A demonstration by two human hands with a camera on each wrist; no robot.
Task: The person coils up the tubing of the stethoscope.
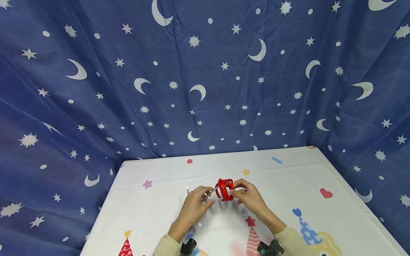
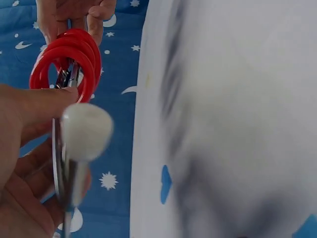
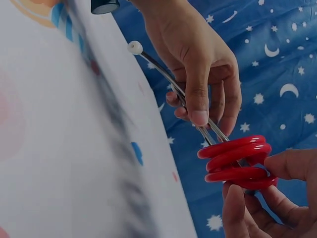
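A stethoscope is held above the table, its red tubing (image 1: 225, 190) wound in several loops around its metal ear tubes (image 3: 173, 82). My left hand (image 1: 193, 203) pinches the ear tubes between thumb and fingers. One white ear tip (image 2: 86, 131) looms large in the left wrist view; in the right wrist view a white tip (image 3: 134, 47) sits beyond that hand. At the opposite end of the bundle, my right hand (image 1: 251, 196) holds the coiled tubing, thumb on one side and fingertips on the other. The chest piece is hidden among the loops and fingers.
A white tablecloth (image 1: 166, 209) printed with party hats, stars and hearts covers the table. Blue curtains (image 1: 205, 71) with moons and stars stand behind it and at both sides. Black camera mounts (image 1: 188, 246) sit at the wrists.
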